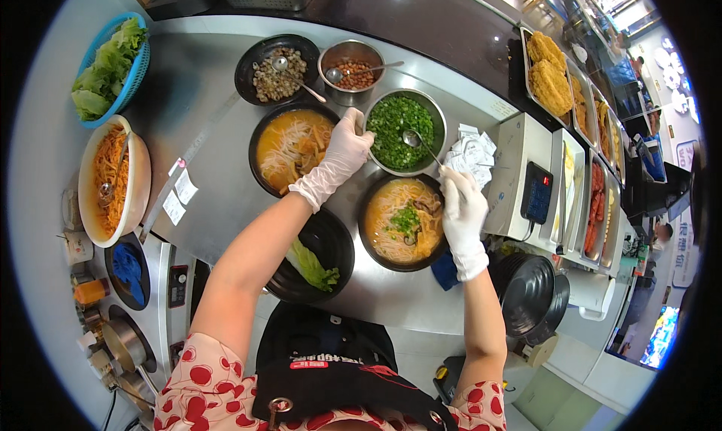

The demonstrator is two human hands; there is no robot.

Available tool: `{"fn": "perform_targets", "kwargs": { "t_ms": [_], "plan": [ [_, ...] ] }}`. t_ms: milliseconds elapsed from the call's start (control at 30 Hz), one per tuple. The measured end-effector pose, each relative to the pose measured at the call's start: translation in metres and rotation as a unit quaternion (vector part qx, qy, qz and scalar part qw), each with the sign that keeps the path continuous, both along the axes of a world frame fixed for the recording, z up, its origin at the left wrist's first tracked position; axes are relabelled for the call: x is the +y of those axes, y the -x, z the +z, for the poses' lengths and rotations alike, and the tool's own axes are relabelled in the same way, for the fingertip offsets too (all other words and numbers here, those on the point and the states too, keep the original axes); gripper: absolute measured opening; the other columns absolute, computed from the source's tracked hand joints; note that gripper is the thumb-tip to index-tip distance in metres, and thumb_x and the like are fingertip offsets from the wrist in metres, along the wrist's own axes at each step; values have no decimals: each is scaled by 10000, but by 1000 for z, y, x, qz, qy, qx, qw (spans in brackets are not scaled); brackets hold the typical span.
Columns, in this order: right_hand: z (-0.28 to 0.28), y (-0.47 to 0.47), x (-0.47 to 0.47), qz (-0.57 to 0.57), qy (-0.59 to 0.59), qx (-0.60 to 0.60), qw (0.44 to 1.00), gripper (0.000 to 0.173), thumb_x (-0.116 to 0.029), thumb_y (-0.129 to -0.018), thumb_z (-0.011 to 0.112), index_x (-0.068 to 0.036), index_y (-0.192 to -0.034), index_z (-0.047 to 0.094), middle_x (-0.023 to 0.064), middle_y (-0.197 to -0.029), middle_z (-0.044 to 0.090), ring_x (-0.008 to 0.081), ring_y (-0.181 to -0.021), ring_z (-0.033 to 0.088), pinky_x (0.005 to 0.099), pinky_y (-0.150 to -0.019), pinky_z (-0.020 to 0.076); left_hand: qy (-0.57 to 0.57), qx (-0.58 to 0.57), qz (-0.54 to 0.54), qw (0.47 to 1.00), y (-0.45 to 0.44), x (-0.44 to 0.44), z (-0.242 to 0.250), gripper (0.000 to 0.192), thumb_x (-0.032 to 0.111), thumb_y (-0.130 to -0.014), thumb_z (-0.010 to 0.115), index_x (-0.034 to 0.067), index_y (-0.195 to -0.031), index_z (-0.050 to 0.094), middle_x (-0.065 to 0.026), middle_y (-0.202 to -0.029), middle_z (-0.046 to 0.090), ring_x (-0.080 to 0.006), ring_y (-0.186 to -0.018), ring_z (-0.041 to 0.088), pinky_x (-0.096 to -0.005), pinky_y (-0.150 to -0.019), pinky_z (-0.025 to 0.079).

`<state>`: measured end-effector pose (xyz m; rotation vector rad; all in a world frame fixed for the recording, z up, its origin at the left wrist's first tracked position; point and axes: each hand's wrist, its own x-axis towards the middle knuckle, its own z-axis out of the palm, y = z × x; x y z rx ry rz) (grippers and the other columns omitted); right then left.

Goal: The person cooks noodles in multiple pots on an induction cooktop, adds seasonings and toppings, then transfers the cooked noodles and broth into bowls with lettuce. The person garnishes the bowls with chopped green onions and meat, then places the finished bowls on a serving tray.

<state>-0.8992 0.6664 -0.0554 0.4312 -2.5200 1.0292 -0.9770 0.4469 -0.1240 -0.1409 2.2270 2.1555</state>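
Observation:
My gloved left hand (pixel 348 143) is at the near left rim of a steel bowl of chopped green onions (pixel 397 121), its fingers pinched on that rim. In my gloved right hand (pixel 465 208) is the handle of a metal spoon (pixel 413 138), whose bowl rests on the green onions. Below it stands a black bowl of noodle soup (pixel 403 247) topped with chopped green onion. Another noodle soup bowl (pixel 282 149), without visible green onion, is partly hidden by my left hand. Nearer me, a black bowl (pixel 330 245) holds a lettuce leaf (pixel 313 267), partly behind my left forearm.
A steel pot of peanuts (pixel 356 75) and a dark bowl of small shellfish-like pieces (pixel 276 73) stand at the back. Shredded carrot-coloured food (pixel 110 177) and a lettuce basket (pixel 107 75) are left. Paper slips (pixel 471 154), food trays (pixel 547 81) and stacked black bowls (pixel 527 295) are right.

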Motion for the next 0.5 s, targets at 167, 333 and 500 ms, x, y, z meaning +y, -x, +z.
{"fn": "perform_targets", "kwargs": {
  "t_ms": [167, 333, 500],
  "plan": [
    [-35, 16, -38, -46, 328, -219, 918, 180, -148, -981, 524, -12, -983, 642, 14, -752, 602, 65, -645, 547, 194, -593, 450, -2, 56, -8, 998, 10, -8, -9, 155, 9, -844, 577, 53, -896, 437, -1, -690, 471, -73, -492, 466, -229, -412, 402],
    [-44, 26, -35, -126, 463, -212, 852, 231, -181, -983, 504, 4, -928, 631, 50, -699, 622, 107, -544, 569, 218, -482, 454, 12, 9, -28, 999, 18, -19, -13, 166, 24, -833, 587, 40, -896, 434, -4, -692, 464, -81, -469, 466, -237, -403, 415],
    [-41, 34, -30, -129, 441, -176, 870, 223, -185, -982, 511, -10, -917, 634, 46, -697, 615, 104, -540, 553, 225, -489, 453, 10, -33, -53, 998, 30, -23, -7, 185, 35, -822, 592, 21, -902, 426, -32, -708, 490, -103, -454, 500, -247, -394, 434]
  ]
}}
